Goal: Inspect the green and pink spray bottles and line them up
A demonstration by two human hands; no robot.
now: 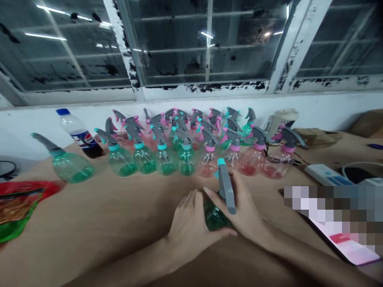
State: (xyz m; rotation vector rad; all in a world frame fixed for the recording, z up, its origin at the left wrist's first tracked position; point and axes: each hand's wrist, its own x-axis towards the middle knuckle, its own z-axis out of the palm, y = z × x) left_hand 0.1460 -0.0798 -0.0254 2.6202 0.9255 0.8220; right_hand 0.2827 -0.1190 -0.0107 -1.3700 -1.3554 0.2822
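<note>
A green spray bottle [214, 215] with a grey trigger head [226, 187] and a turquoise nozzle stands at the middle front of the table. My left hand [189, 221] wraps round the left side of its body, thumb across the near side. From the right, my right hand [249, 209] grips it around the neck, just under the head. My fingers cover much of the bottle. Just beyond it stand several like bottles: green ones such as the green bottle [166, 161] to the left, pink ones such as the pink bottle [208, 162] to the right.
A cola bottle [79, 133] and a tilted green sprayer [72, 165] stand at the left, near a red and green snack packet [18, 207]. To the right are a phone [344, 239], a white power strip [324, 174] and a can [283, 119]. Windows rise behind the table.
</note>
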